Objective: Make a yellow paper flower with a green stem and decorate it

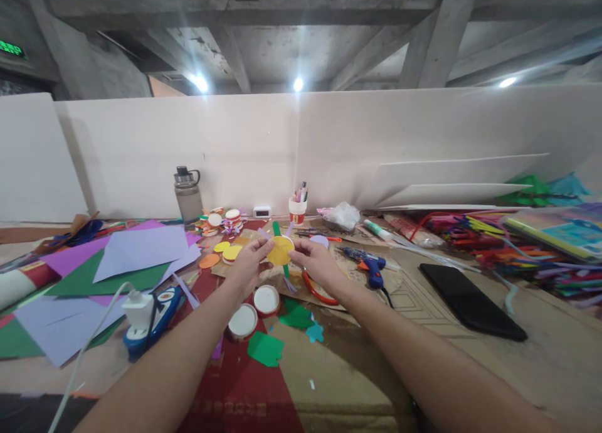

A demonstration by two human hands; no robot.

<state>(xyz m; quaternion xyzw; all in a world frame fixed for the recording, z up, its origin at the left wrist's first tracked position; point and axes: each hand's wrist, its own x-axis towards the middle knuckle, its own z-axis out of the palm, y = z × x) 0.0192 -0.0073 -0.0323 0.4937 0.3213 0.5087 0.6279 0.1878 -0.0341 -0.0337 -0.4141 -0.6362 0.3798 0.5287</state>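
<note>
A yellow paper disc [281, 251] is held up between both hands over the middle of the table. My left hand [249, 263] pinches its left edge, and my right hand [316, 258] grips the right edge. A green strip [276, 228] sticks out above and below the disc, with light purple strips [290, 228] beside it. Under the hands lie two round white lids or cups [266, 299] with red sides, green paper scraps [266, 349] and a blue flower-shaped cutout [315, 331].
Purple and green paper sheets [141, 251] and a blue power strip [153, 323] lie left. A bottle [187, 197] and pen cup [297, 209] stand behind. At right are a blue glue gun [374, 271], black phone [470, 300] and colourful strips [470, 232].
</note>
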